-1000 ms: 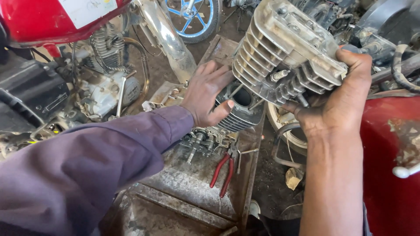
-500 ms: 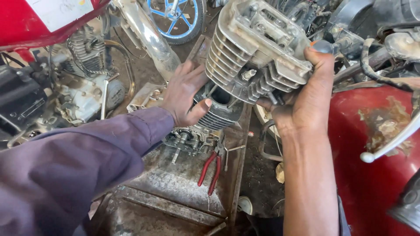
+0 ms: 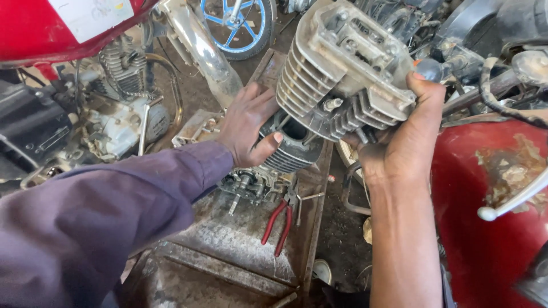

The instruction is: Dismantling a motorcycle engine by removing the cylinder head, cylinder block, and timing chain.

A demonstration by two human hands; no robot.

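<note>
We've got the finned alloy cylinder head (image 3: 342, 68) lifted just above the cylinder barrel (image 3: 291, 145), right hand (image 3: 402, 142) clamped under it, left hand (image 3: 248, 122) wrapping the barrel w/ thumb at the bore — prob heavy, rigid, greasy, so grip solid edges, not fins.

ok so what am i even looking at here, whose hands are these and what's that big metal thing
This is a single picture from a camera worn on a person's head, looking down at their own two bare hands in a motorcycle repair spot. The right hand holds up a finned metal cylinder head, tilted. The left hand, in a purple sleeve, grips the dark finned cylinder barrel just beneath it. Below them is a grimy metal workbench with red-handled pliers and an engine crankcase lying on it. Around the bench stand motorcycles: a red fuel tank on the right, another engine on the left, and a blue-rimmed wheel at the top.
</note>
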